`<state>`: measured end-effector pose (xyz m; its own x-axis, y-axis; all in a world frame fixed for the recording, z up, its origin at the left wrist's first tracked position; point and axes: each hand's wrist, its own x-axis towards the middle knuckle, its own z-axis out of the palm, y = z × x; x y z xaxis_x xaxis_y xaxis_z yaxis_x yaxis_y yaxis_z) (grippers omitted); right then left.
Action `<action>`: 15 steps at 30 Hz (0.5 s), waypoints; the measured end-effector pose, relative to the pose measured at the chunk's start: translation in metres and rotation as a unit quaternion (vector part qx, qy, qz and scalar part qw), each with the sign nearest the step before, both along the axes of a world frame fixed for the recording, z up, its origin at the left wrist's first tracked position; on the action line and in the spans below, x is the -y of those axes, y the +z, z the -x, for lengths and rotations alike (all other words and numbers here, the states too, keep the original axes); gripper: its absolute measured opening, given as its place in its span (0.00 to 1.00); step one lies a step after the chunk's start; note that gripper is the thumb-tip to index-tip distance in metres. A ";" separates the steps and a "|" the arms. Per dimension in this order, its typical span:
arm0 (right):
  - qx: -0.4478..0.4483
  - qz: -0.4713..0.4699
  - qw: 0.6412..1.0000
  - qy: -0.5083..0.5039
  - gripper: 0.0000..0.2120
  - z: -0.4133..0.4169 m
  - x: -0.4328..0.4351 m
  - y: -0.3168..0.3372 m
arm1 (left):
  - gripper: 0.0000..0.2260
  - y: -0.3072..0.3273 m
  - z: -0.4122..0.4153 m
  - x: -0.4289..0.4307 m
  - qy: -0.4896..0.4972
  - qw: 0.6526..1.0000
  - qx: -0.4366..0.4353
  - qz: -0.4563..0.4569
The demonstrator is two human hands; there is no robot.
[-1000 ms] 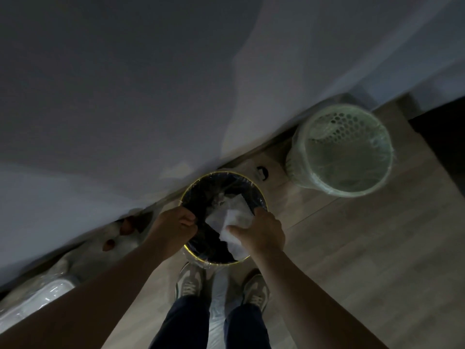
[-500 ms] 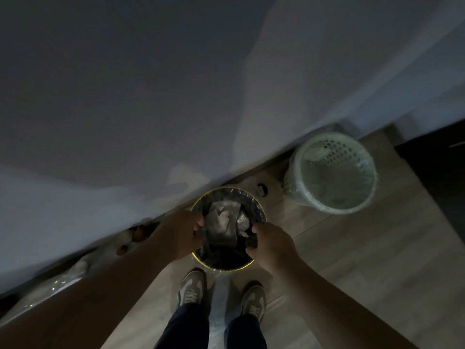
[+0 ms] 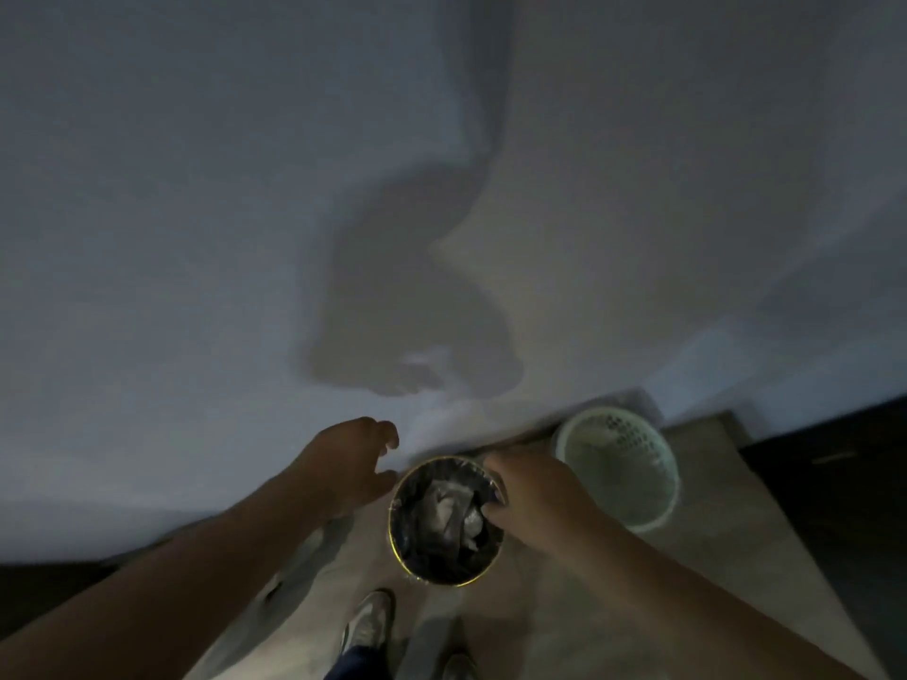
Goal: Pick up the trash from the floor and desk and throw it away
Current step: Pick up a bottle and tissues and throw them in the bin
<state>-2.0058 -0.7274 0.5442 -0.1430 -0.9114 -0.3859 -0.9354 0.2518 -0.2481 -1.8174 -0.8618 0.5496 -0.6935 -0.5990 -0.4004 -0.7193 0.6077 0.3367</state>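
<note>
A small black trash bin (image 3: 417, 557) with a gold rim and a dark liner stands on the floor by the wall, just ahead of my feet. Crumpled white paper (image 3: 449, 507) lies inside it. My right hand (image 3: 532, 493) sits at the bin's right rim, with fingers and thumb curled over the edge. To the bin's left, my left hand (image 3: 353, 463) hovers apart from it with loosely curled fingers, holding nothing.
A pale green perforated basket (image 3: 633, 488) with a clear liner stands to the right of the bin against the white wall (image 3: 441, 188). My shoes (image 3: 368, 625) are on the wooden floor (image 3: 589, 606). A dark area (image 3: 834, 507) lies at the far right.
The white paper left my right hand and now lies in the bin. My left hand let go of the rim and moved up and left. The camera tilted up toward the wall.
</note>
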 end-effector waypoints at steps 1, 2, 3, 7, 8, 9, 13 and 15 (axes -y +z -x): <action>0.007 0.002 1.000 0.013 0.16 -0.001 0.000 0.018 | 0.16 0.017 -0.006 -0.006 0.019 1.000 -0.009 0.005; 0.018 0.005 1.000 0.025 0.17 -0.002 0.001 0.037 | 0.16 0.034 -0.014 -0.014 0.038 0.999 -0.017 0.009; 0.027 0.010 0.999 0.037 0.18 -0.004 0.001 0.057 | 0.16 0.052 -0.021 -0.022 0.056 0.998 -0.024 0.013; 0.034 0.037 0.991 0.120 0.23 -0.021 0.014 0.137 | 0.16 0.125 -0.060 -0.045 0.107 0.993 -0.041 0.039; 0.035 0.050 0.988 0.141 0.23 -0.030 0.022 0.158 | 0.16 0.145 -0.071 -0.048 0.118 0.991 -0.042 0.052; 0.033 0.068 0.984 0.162 0.22 -0.041 0.030 0.180 | 0.17 0.165 -0.084 -0.049 0.133 0.988 -0.044 0.069; 0.002 0.143 0.956 0.256 0.21 -0.107 0.062 0.261 | 0.17 0.242 -0.151 -0.059 0.211 0.967 -0.053 0.131; 0.009 0.173 0.939 0.296 0.22 -0.152 0.071 0.296 | 0.17 0.277 -0.193 -0.069 0.248 0.954 -0.044 0.163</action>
